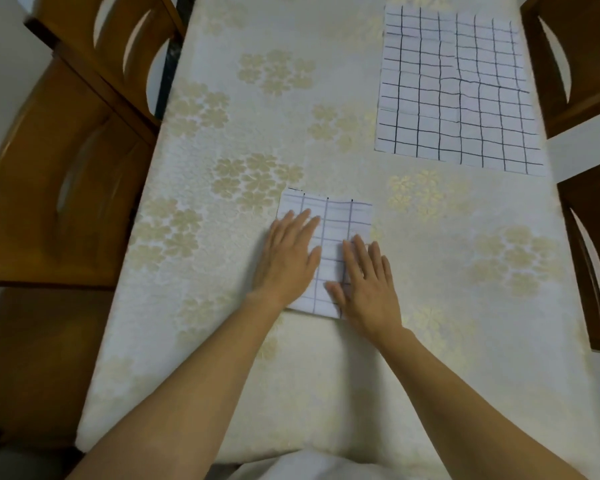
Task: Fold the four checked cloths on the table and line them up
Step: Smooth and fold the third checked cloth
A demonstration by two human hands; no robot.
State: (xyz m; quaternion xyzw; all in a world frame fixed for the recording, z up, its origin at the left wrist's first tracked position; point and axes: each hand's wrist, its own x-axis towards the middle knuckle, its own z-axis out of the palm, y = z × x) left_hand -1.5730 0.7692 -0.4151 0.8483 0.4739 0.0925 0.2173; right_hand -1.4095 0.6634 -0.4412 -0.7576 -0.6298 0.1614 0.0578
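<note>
A folded white cloth with a dark check (pixel 336 226) lies in the middle of the table. My left hand (pixel 288 258) presses flat on its left side, fingers straight. My right hand (pixel 368 282) lies flat on its lower right part, fingers straight too. At the far right of the table an unfolded checked cloth (pixel 454 88) is spread out flat; whether more cloths lie under it I cannot tell.
The table wears a cream tablecloth with pale gold flowers (pixel 257 109). Wooden chairs stand along the left side (pixel 66 161) and the right side (pixel 586 237). The table's near edge is just in front of me.
</note>
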